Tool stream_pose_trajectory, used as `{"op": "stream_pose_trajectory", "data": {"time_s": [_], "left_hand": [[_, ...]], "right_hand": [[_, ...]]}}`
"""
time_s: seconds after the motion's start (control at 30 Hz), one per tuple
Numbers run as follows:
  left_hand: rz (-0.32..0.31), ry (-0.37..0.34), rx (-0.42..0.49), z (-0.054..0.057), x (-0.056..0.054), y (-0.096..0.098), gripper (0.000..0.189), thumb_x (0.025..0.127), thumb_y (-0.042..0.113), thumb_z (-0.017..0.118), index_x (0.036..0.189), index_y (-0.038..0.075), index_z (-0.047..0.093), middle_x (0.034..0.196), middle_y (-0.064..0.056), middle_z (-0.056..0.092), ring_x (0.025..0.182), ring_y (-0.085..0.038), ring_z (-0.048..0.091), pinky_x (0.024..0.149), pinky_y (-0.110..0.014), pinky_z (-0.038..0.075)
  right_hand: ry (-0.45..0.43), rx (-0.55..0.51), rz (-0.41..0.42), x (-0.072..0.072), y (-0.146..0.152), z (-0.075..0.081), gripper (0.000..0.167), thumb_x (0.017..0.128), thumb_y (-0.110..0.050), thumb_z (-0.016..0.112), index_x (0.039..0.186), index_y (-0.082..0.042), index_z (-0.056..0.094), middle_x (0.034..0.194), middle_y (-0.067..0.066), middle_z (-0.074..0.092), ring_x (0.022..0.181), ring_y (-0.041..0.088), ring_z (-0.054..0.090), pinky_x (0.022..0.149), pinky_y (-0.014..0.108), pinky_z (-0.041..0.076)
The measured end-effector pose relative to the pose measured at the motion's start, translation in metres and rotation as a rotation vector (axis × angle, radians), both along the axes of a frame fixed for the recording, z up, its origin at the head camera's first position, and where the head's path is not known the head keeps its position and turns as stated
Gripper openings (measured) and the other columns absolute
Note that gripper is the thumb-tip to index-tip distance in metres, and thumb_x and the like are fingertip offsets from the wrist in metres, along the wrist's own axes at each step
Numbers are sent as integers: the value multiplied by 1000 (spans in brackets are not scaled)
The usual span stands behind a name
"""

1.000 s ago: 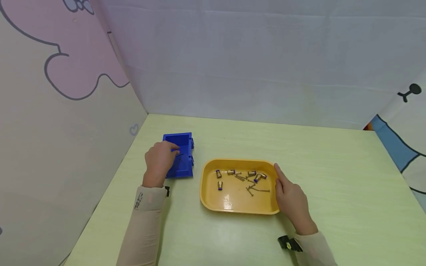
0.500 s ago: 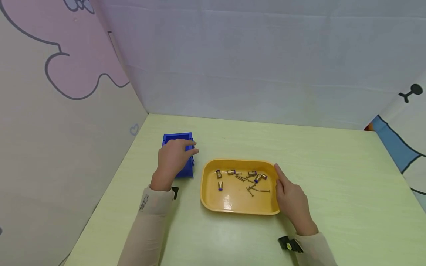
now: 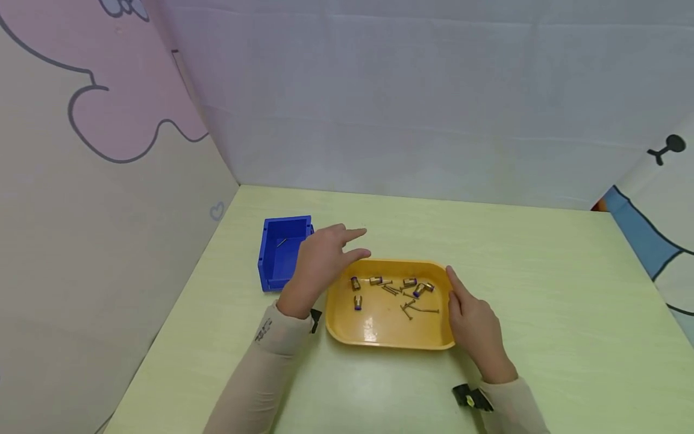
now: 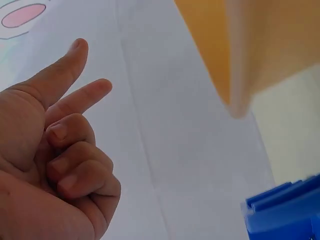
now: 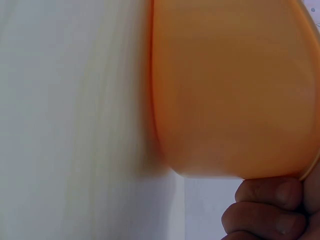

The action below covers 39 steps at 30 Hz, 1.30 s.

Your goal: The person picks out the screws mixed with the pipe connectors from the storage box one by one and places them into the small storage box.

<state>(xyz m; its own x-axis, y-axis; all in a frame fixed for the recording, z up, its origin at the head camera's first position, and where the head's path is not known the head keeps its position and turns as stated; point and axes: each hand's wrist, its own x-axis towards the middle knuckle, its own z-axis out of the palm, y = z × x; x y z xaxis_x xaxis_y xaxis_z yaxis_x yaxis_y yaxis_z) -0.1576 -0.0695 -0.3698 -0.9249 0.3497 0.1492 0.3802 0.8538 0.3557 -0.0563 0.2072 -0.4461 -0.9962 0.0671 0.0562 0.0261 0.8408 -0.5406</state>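
Observation:
My left hand [image 3: 325,256] is between the blue bin and the yellow tray, overlapping the tray's upper left corner in the head view. Its thumb and index finger [image 4: 95,95] stand apart with nothing between them; the other fingers are curled in. At the right end of the yellow tray [image 3: 390,337], my right hand [image 3: 477,328] holds the rim, index finger along it. Curled fingers [image 5: 265,215] show against the tray's outer wall in the right wrist view. Several brass push-in fittings [image 3: 358,302] with blue collars and several thin screws [image 3: 425,310] lie in the tray.
The blue bin [image 3: 262,265] stands left of the tray, partly hidden by the left hand, with a thin screw [image 3: 282,242] inside. Both stand on a pale green table [image 3: 569,289]. A white sheet [image 3: 406,108] hangs behind, and a printed wall [image 3: 108,211] borders the left.
My left hand has moved right, out of the blue bin and over to the tray's left corner, its thumb and index finger spreading. The bin has turned slightly. The right hand stays put.

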Motion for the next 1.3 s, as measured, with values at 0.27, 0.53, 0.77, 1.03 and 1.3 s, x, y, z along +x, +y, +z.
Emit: {"op": "stream_pose_trajectory", "data": {"time_s": [0.27, 0.53, 0.77, 1.03, 1.3], "left_hand": [[-85, 51, 5, 8, 7, 14, 47, 89, 53, 67, 131, 32, 68, 121, -5, 70, 89, -19, 70, 47, -22, 42], [-208, 104, 59, 12, 15, 28, 44, 90, 47, 69, 130, 29, 69, 78, 5, 60, 60, -11, 51, 48, -22, 35], [-232, 61, 9, 8, 18, 42, 45, 89, 49, 70, 130, 32, 69, 84, 8, 62, 61, -6, 49, 52, -21, 40], [-278, -29, 3, -5, 17, 50, 44, 89, 49, 70, 130, 33, 68, 78, 10, 57, 56, -8, 44, 48, -22, 37], [-288, -133, -41, -21, 14, 60, 44, 89, 46, 72, 130, 32, 68, 82, 7, 54, 60, -11, 46, 50, -23, 35]], "right_hand": [[-10, -2, 3, 0, 0, 2, 49, 108, -19, 37, 157, -15, 33, 50, 1, 40, 41, 16, 34, 42, 30, 31], [-14, 0, 2, -1, 0, 3, 50, 108, -19, 37, 157, -15, 33, 51, 1, 40, 42, 16, 34, 42, 30, 31], [-17, -1, 3, -1, 0, 2, 50, 107, -18, 38, 157, -14, 34, 51, 2, 40, 42, 16, 34, 42, 30, 31], [-48, -3, -3, -1, 0, 5, 51, 107, -17, 38, 158, -15, 31, 53, 3, 42, 43, 16, 36, 44, 31, 33], [-44, -13, -2, -1, 0, 6, 51, 106, -17, 39, 157, -15, 32, 53, 2, 41, 43, 16, 36, 43, 31, 32]]}}
